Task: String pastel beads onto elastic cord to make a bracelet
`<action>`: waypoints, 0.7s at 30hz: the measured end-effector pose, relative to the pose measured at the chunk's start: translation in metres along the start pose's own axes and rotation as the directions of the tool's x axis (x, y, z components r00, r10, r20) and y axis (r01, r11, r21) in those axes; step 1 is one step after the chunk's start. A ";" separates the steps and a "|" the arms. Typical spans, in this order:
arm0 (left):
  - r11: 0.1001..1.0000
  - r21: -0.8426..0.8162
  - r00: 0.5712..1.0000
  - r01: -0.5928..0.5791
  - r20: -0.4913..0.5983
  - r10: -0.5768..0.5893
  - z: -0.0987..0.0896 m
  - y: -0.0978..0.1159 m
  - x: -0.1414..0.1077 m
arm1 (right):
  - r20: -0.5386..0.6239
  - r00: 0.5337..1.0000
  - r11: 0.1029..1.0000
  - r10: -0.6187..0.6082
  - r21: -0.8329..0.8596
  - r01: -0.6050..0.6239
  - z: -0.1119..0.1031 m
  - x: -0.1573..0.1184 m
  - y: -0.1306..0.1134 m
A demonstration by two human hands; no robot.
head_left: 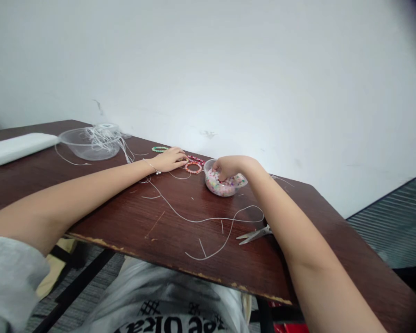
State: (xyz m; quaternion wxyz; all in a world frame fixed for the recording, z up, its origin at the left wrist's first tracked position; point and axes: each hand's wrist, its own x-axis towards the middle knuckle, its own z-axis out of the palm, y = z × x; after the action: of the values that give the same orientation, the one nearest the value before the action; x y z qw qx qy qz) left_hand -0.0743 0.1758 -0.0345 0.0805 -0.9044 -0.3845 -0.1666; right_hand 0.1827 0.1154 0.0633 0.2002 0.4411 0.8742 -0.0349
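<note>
My left hand [170, 160] lies on the dark wooden table, fingers stretched out and resting beside beaded bracelets. A green bracelet [159, 149] sits just behind it; a red and white one [193, 168] is at its fingertips, with a darker pink-red one [196, 160] behind. My right hand [229, 167] reaches down into a clear round bowl [225, 190] of mixed pastel beads, its fingers bent together among them; whatever they hold is hidden. A long thin white cord [201, 220] curls over the table in front of both hands.
Open scissors [254, 235] lie under my right forearm. At the back left, a clear bowl [90, 151] holds tangled white cords [104, 138], beside a long white case [21, 147]. Short cord scraps dot the table [180, 199]. A white wall [208, 83] borders its far edge.
</note>
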 end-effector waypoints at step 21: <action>1.000 -0.004 1.000 0.009 0.016 -0.009 0.002 -0.002 0.000 | -0.057 0.998 0.982 0.015 0.187 -0.004 -0.013 -0.018 -0.004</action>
State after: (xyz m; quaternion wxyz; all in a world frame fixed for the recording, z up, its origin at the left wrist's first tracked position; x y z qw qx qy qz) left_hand -0.0755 0.1781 -0.0363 0.0747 -0.9042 -0.3888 -0.1604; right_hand 0.1849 0.1027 0.0820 0.1325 0.4630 0.8703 -0.1029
